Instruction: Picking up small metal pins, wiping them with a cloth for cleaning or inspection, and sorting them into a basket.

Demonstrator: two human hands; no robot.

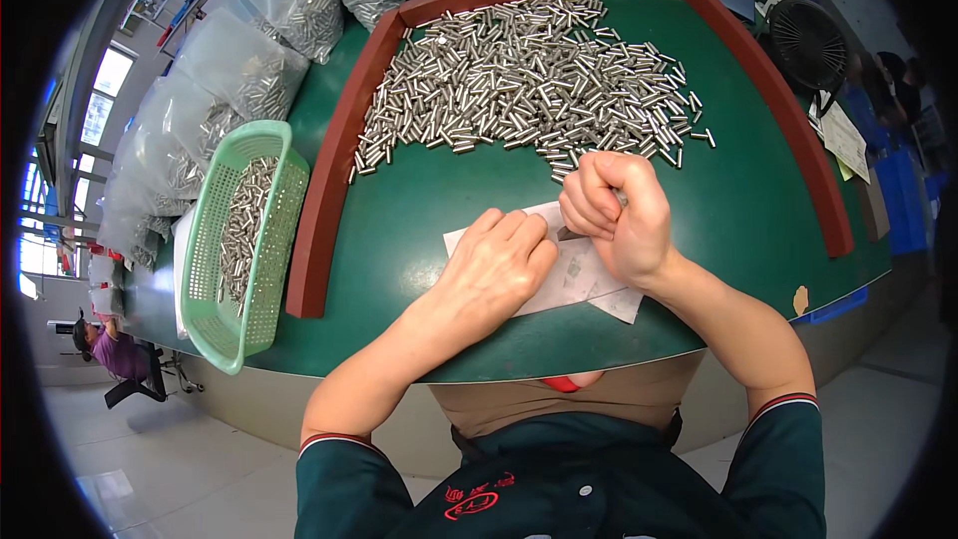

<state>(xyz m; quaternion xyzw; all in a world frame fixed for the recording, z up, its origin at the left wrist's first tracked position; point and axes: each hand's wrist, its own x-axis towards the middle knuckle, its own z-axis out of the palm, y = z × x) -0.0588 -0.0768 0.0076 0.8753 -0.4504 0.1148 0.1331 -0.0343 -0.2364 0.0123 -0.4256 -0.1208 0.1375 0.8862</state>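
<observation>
L hand (504, 260) on wht paper (577, 274)

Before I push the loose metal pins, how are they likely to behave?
The metal pins will probably roll, since they look like short, smooth cylinders. They may feel slippery, given their shiny surfaces. A push would likely scatter them: they lie loose at many angles, a few apart on the green tabletop.
</observation>
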